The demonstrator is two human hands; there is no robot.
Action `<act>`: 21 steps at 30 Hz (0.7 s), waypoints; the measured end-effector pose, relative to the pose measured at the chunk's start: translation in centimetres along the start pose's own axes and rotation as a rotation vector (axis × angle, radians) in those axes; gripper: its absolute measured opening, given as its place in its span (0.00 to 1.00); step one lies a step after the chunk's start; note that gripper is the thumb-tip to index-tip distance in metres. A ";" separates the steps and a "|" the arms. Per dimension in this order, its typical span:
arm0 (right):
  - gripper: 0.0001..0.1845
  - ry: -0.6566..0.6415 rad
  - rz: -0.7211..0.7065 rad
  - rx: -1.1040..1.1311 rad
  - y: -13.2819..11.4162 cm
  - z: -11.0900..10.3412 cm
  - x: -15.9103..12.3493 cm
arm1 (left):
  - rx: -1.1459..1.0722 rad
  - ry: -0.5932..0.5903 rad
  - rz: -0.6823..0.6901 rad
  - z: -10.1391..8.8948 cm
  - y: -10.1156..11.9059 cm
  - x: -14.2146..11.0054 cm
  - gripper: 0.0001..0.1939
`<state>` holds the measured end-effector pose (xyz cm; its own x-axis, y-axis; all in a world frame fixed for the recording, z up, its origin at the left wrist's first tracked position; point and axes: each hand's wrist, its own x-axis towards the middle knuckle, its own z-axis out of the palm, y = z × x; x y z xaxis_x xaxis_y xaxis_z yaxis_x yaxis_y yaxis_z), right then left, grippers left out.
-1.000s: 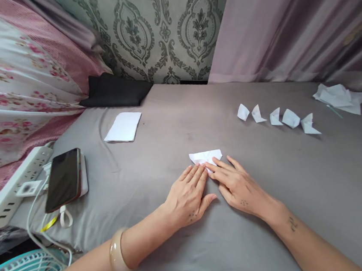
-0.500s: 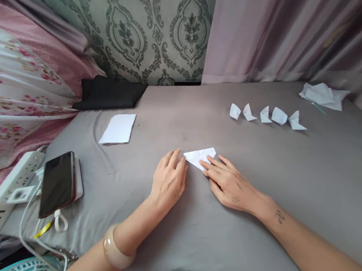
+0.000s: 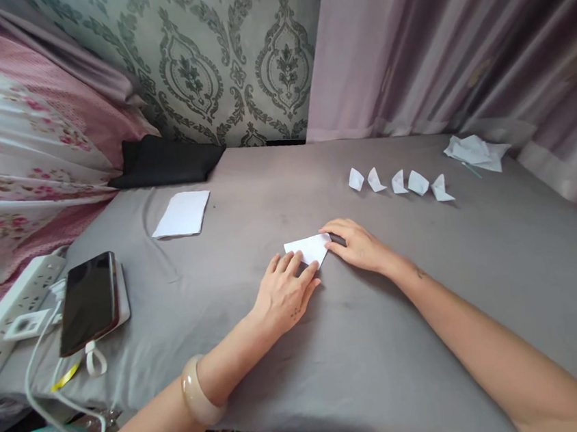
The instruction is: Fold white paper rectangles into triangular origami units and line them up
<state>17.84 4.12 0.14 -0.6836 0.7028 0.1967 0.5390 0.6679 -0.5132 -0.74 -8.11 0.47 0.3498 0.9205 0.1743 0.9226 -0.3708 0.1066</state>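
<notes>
A small white folded paper (image 3: 309,247) lies on the grey cloth (image 3: 268,410) in front of me. My left hand (image 3: 287,292) rests flat on its lower left part, fingers stretched out and a little apart. At the right corner, my right hand (image 3: 354,243) grips the paper's edge between thumb and fingers; a dark gap of shade shows inside its curl. The fingers partly cover the paper's lower edge and right corner.
Several small folded paper pieces (image 3: 398,182) stand in a row at the right. Behind them lie crumpled sheets (image 3: 478,152) and a thin greenish stick (image 3: 472,170). To the left are a paper stack (image 3: 182,213), black cloth (image 3: 166,160), a phone (image 3: 88,302) and a power strip (image 3: 15,320).
My left hand has moved right onto the paper. My right hand has gone from lying on the paper to its right corner, gripping there. The view has shifted slightly.
</notes>
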 end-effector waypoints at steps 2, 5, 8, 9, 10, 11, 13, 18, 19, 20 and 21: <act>0.14 -0.077 0.120 0.006 0.1 -0.3 1.0 | -0.007 0.006 0.013 -0.1 -0.2 -0.1 0.18; 0.13 -0.153 0.288 0.052 0.0 -0.6 1.9 | -0.040 0.019 0.059 -0.2 -0.8 -0.2 0.17; 0.08 -0.196 0.337 0.105 0.1 -0.7 1.8 | -0.111 0.015 0.106 -0.1 -1.5 -0.2 0.17; 0.07 -0.205 0.347 0.121 0.1 -0.7 1.6 | -0.138 0.011 0.118 -0.1 -1.7 -0.2 0.17; 0.06 -0.208 0.356 0.134 0.1 -0.7 1.3 | -0.165 0.008 0.126 -0.1 -1.9 -0.1 0.16; 0.06 -0.202 0.364 0.142 0.1 -0.8 1.0 | -0.190 0.007 0.130 -0.1 -2.1 0.1 0.16; 0.07 -0.171 0.379 0.144 0.0 -1.0 0.3 | -0.230 -0.001 0.138 -0.2 -2.3 0.7 0.16; 0.07 -0.063 0.406 0.134 -0.3 -1.4 -0.5 | -0.257 -0.013 0.122 0.0 -2.2 2.9 0.15; 0.07 -0.053 0.407 0.140 -0.3 -1.4 -0.6 | -0.264 -0.008 0.099 0.1 -2.1 3.3 0.15; 0.07 -0.047 0.407 0.149 -0.3 -1.4 -0.6 | -0.271 -0.003 0.072 0.3 -2.0 3.6 0.14; 0.08 -0.038 0.409 0.158 -0.3 -1.4 -0.7 | -0.277 0.001 0.048 0.4 -1.9 3.9 0.14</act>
<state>18.86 3.76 1.34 -0.4490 0.8901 -0.0784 0.6892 0.2892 -0.6644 -1.03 -3.75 0.56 0.3913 0.9011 0.1869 0.8255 -0.4334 0.3615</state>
